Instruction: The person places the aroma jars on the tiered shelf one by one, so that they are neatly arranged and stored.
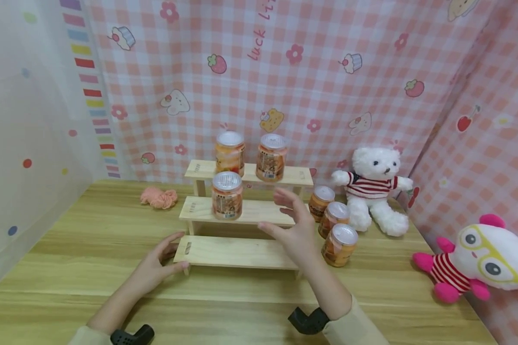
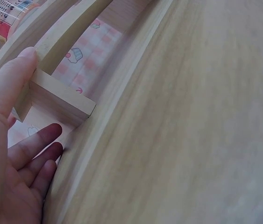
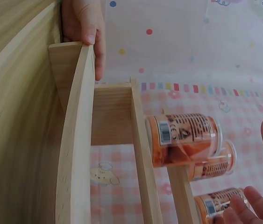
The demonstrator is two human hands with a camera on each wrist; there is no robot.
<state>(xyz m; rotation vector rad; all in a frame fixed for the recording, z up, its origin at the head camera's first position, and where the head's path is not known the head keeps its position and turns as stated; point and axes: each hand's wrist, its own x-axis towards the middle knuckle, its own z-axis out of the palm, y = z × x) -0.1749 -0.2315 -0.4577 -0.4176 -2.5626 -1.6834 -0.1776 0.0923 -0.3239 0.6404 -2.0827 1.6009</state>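
Note:
A three-step wooden display stand (image 1: 241,251) is set on the table. My left hand (image 1: 153,266) holds the left end of its lowest step, thumb at the front corner and index finger at the back, as the right wrist view also shows. My right hand (image 1: 295,230) hovers over the right part of the stand, fingers spread and holding nothing. On the middle step, toward the left, stands a fruit jar (image 1: 227,196) with a clear lid. Two more jars, a left one (image 1: 230,155) and a right one (image 1: 271,158), stand upright on the top step.
Right of the stand, three fruit jars stand in a row on the table: back (image 1: 321,203), middle (image 1: 333,220) and front (image 1: 339,245). A white teddy bear (image 1: 375,187) sits behind them, with a pink-and-white plush toy (image 1: 470,263) farther right. Pink yarn (image 1: 158,198) lies back left.

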